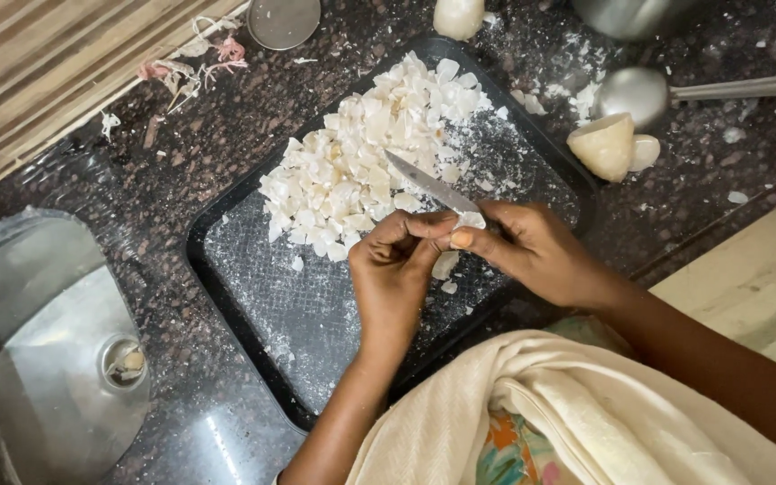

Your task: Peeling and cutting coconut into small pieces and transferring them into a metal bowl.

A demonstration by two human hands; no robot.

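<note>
Both hands meet over the middle of the frame: the left hand [394, 269] has a narrow grip, fingertips pinching a small white piece of coconut flesh [470, 220], while the right hand [532, 251] has its grip closed around the handle of a small steel-bladed knife [428, 187], thumb pressed against the same piece. The blade points up and left over a heap of chopped white coconut chunks [370, 153], which lies in the upper half of a black rectangular tray [253, 296] on the dark speckled stone table [226, 126]. A halved pale coconut lump [605, 145] rests just beside the tray at upper right, near a steel ladle [639, 92]. A steel sink [47, 359] fills the lower left. A cream cloth [586, 413] drapes across the lower right.
</note>
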